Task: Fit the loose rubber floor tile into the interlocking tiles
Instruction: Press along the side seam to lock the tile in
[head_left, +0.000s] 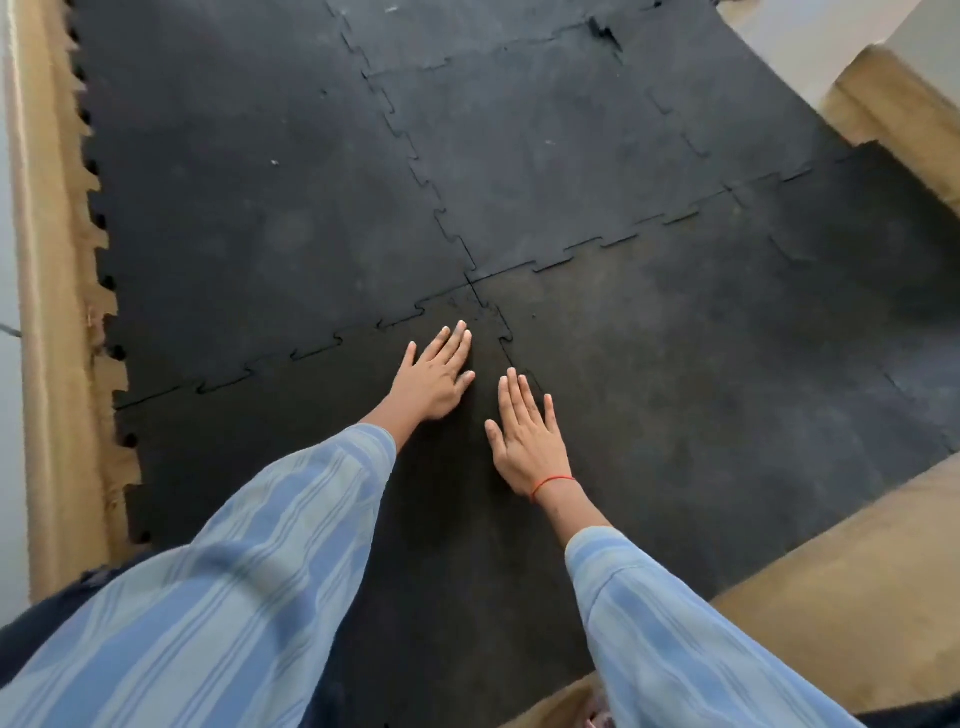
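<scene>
— Rubber, black and dull, lies under both palms. The left hand (436, 376) is spread flat, fingers reaching toward the corner where four tiles meet. The right hand (527, 434) lies flat just beside it, fingers apart, over the toothed seam on that side. Neither grips anything; both are open and pressing down, as far as I can tell.

— So which one is the loose tile?

— I judge it is the near tile (311, 467) under the left hand and both forearms. Its far seam (311, 351) with the tile beyond looks mostly seated, though a thin dark line shows along it. The step in hand seems to be pressing the tabs home at the corner (475, 288).

— And next?

— Probably working the palms along each seam, away from the corner, pushing each tab down until it sits flush with the neighbouring tiles (675, 364).

— Room to move?

— Plenty ahead and to the right across the laid mat. On the left, the jagged tile edge (122, 447) runs close to a tan kerb (57, 312), with bare floor showing between. A tan strip (857, 571) borders the near right.
</scene>
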